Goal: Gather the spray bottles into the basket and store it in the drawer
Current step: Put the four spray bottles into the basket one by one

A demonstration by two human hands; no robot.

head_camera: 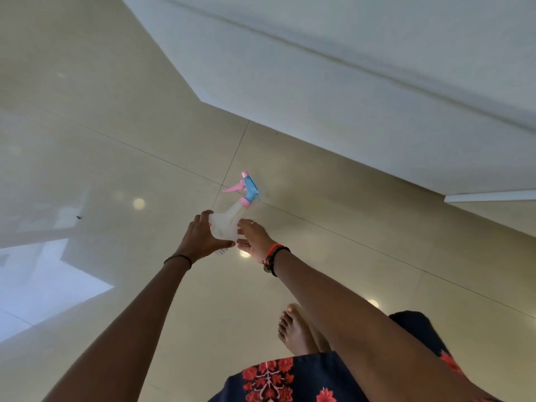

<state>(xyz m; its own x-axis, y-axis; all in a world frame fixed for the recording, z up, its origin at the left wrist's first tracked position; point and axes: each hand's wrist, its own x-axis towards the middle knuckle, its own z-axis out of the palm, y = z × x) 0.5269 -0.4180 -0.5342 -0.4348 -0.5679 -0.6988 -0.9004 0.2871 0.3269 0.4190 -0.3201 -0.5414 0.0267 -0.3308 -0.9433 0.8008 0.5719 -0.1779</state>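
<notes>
A clear plastic spray bottle with a blue and pink trigger head is held out over the tiled floor, head pointing away and to the right. My left hand wraps its left side and base. My right hand touches its right side, fingers spread along the body. No basket or drawer is in view.
Glossy beige floor tiles fill the view, with light spots reflected in them. A white wall or cabinet face runs across the upper right. My bare foot and a dark floral garment are at the bottom.
</notes>
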